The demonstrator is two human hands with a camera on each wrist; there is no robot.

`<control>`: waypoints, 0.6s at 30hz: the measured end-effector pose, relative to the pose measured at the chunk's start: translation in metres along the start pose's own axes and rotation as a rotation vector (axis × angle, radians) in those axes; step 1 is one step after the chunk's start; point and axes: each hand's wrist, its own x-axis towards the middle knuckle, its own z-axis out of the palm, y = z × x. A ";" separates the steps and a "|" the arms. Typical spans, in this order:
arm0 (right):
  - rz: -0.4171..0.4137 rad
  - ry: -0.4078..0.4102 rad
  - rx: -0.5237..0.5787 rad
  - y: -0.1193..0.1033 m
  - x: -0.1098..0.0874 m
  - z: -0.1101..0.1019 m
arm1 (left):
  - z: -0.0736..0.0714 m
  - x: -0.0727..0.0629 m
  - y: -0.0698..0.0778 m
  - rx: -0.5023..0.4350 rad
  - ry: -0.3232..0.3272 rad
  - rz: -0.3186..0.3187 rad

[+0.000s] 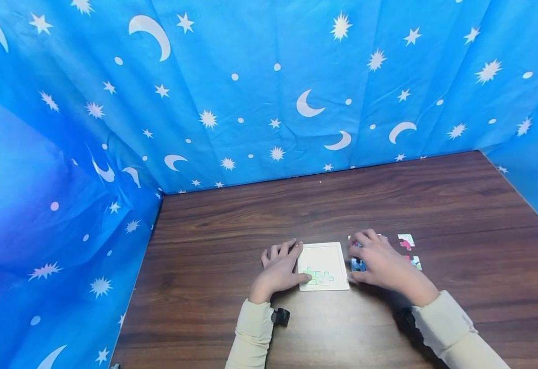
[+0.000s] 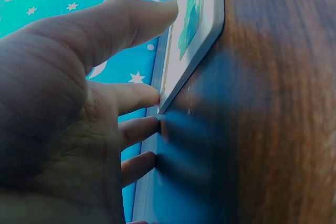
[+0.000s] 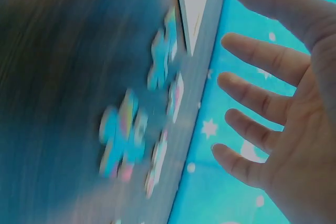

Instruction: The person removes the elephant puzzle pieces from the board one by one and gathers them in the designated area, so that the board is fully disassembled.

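A white square puzzle tray [image 1: 329,256] lies on the table with joined green jigsaw pieces [image 1: 322,278] at its lower left. My left hand [image 1: 280,269] rests along the tray's left edge, the thumb over the green pieces and the fingers spread. Right of the tray, my right hand [image 1: 379,264] hovers above loose jigsaw pieces [image 1: 358,265], hiding some of them. In the right wrist view its fingers are spread and hold nothing, and blurred loose pieces [image 3: 123,137] lie below on the table.
Further right on the brown wooden table [image 1: 232,225] lie a pink and white piece [image 1: 406,241] and another piece [image 1: 416,262]. A blue curtain [image 1: 259,92] with stars and moons borders the table's back and sides. A black strap [image 1: 280,316] is at the left wrist.
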 end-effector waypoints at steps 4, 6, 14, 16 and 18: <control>-0.030 -0.028 -0.001 -0.011 0.009 0.010 | 0.000 0.000 0.000 0.018 -0.011 -0.002; -0.044 -0.047 -0.002 -0.016 0.013 0.014 | 0.000 0.001 0.000 0.032 -0.014 0.000; -0.062 -0.082 -0.012 -0.027 0.027 0.026 | 0.001 0.003 -0.004 0.026 -0.003 0.003; -0.060 -0.094 -0.010 -0.029 0.029 0.028 | 0.003 0.003 -0.005 0.019 0.004 0.005; -0.063 -0.110 -0.014 -0.031 0.031 0.030 | 0.006 0.003 -0.006 0.021 0.003 0.009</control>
